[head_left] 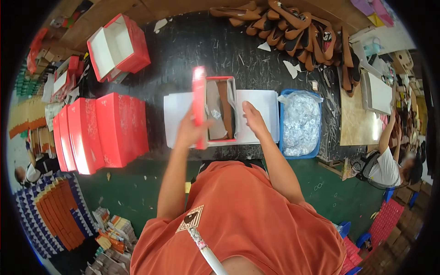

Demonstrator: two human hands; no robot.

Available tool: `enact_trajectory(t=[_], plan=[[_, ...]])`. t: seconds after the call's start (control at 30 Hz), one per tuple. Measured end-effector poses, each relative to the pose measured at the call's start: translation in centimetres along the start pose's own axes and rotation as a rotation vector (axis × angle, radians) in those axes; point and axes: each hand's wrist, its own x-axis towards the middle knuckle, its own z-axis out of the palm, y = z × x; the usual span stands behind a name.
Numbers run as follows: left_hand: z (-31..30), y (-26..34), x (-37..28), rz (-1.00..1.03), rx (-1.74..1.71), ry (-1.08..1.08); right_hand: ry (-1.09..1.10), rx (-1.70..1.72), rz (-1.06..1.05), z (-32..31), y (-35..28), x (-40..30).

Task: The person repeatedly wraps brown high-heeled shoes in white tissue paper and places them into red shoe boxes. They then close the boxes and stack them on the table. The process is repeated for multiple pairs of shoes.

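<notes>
A red shoe box [221,139] lies open in front of me on white paper sheets [257,110]. In it are a brown shoe [225,108], greyish tissue paper [213,94] and a small white packet [216,114]. My left hand [189,132] grips the red box lid [198,99], which stands on edge along the box's left side; both are blurred by motion. Just right of the box is my right hand [253,118], its fingers apart and holding nothing. The box hides part of the paper.
Right of the paper, a blue basket [319,137] holds a plastic bag of small packets [299,122]. Brown shoes [292,31] are heaped at the back right. Red boxes [113,127] stand left, open ones [120,44] behind. A co-worker [381,168] is at right. A cigarette [209,256] juts into view.
</notes>
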Motion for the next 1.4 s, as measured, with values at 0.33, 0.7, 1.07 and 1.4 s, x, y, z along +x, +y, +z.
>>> enact_trajectory(t=[0.33, 0.7, 1.07, 1.4], plan=[[17.2, -2.4, 1.8, 0.014, 1.167, 0.15, -0.087, 0.117, 0.02, 4.7, 1.2, 6.0], [12.6, -3.0, 0.7, -0.215, 0.714, 0.424, -0.258, 0.252, 0.097, 3.4, 4.0, 7.9], [-23.8, 10.1, -15.1, -0.004, 0.774, 0.796, 0.035, 0.352, 0.159, -1.2, 9.2, 7.5], [-25.8, 7.2, -12.8, -0.072, 1.392, 0.872, 0.57, -0.228, -0.485, -7.4, -8.1, 27.3]])
